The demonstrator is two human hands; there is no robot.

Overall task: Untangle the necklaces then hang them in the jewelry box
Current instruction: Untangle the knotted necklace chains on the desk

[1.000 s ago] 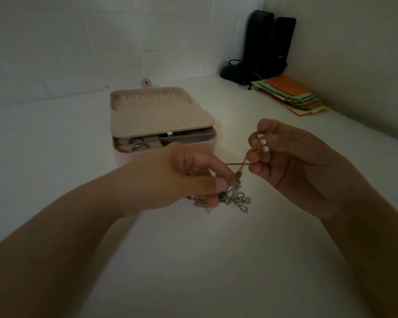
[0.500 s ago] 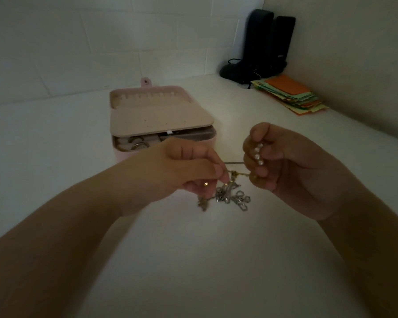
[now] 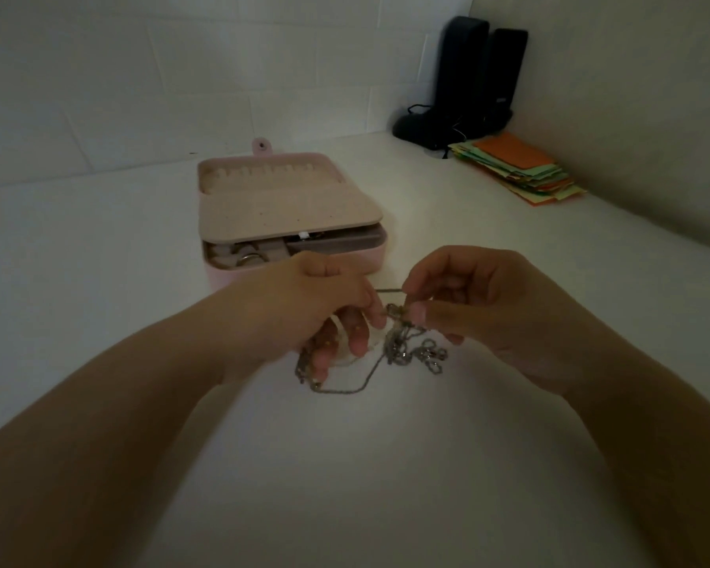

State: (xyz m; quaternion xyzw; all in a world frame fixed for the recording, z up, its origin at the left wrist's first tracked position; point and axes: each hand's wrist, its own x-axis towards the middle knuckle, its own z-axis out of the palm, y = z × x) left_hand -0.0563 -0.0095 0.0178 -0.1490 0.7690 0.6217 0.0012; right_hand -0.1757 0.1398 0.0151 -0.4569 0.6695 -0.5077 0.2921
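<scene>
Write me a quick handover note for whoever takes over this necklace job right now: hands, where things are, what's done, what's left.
Left hand: pinching the tangled necklaces at the knot, with chain draped under its fingers.
Right hand: pinching the same knot from the other side.
The tangle hangs between both hands just above the white table; a thin loop trails down in front.
Jewelry box: open behind the hands, its inner flap lying over the tray, hooks visible along the lid's far edge.
Done: box opened, untangling under way.
Left: free each necklace, then hang them on the hooks; none is hung yet.
</scene>
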